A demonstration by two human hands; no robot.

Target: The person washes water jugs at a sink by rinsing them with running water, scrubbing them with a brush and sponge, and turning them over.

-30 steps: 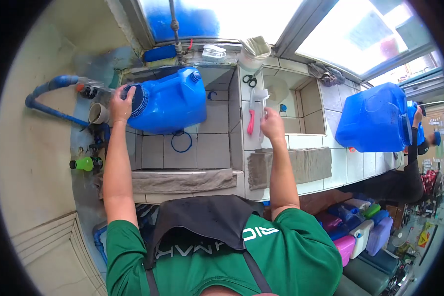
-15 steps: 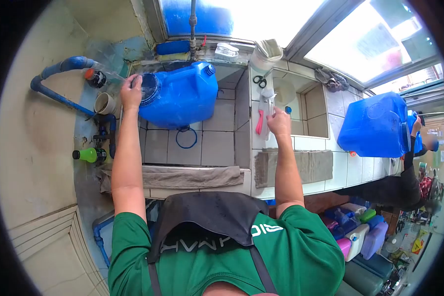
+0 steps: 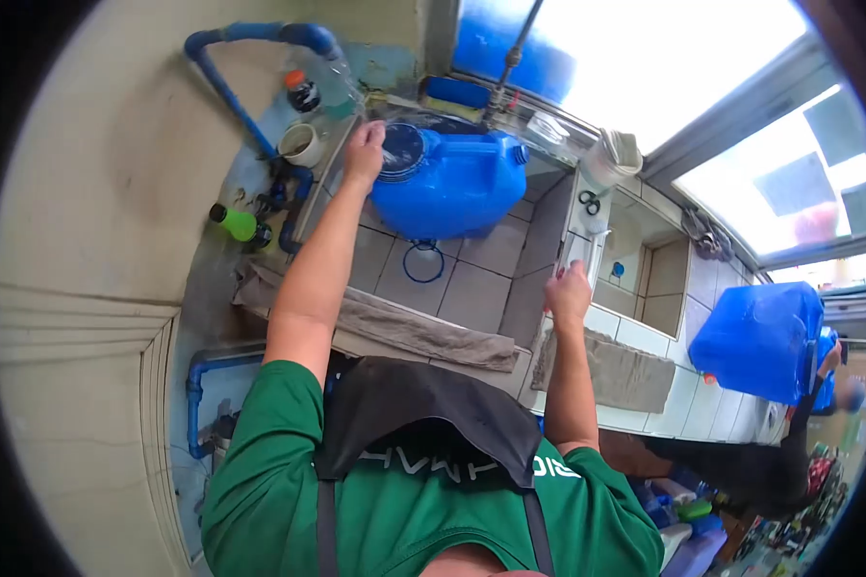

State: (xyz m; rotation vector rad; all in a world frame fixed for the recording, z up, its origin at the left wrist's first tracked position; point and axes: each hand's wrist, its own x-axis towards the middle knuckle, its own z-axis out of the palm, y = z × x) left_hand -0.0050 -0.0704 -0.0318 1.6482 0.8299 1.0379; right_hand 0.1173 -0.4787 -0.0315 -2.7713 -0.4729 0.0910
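In the sink [image 3: 394,279] a big blue jerrycan [image 3: 452,188] lies on its side, its round dark mouth or cap [image 3: 401,149] facing up. My left hand [image 3: 364,154] is at the rim of that round part, fingers pinched. A see-through hose [image 3: 344,91] seems to run from the blue pipe's end to these fingers. My right hand [image 3: 570,293] is over the tiled ledge, fingers curled where the pink handle lay. What it grips is hidden. Beside it lie a white long-handled tool [image 3: 596,248] and black-handled scissors [image 3: 589,201].
A blue ring [image 3: 423,262] hangs below the jerrycan. Grey cloths [image 3: 606,370] cover parts of the front edge. At right, another person's hand [image 3: 830,361] is by a second blue jerrycan [image 3: 755,337]. Blue pipe [image 3: 236,106], bottles and a cup [image 3: 301,144] line the left wall.
The view has turned and shifted, so the scene sits farther right. My right hand has moved from the white tool to the pink handle's place. My left hand stays at the jerrycan's round part.
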